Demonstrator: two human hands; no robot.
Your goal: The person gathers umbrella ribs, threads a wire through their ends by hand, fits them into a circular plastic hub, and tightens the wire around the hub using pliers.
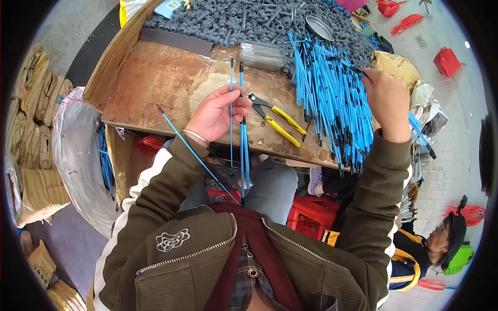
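My left hand (217, 113) is closed around a few thin blue rods (245, 150) with black ends, held upright over the table's front edge. Another blue rod (193, 147) slants from beside my left wrist down toward my lap, its lower end close to the held ones. At the right, my right hand (388, 98) pinches the black part of a blue rod at the top of a large heap of similar blue rods (337, 109). Pliers with yellow handles (280, 123) lie between my hands, nearer the left one.
Grey plastic fittings (223, 23) are heaped along the back of the wooden table (155, 78). A clear box of thin pins (262, 55) and a round metal lid (319, 28) sit there too. A red stool (311, 212) stands below; another person (425, 249) is at lower right.
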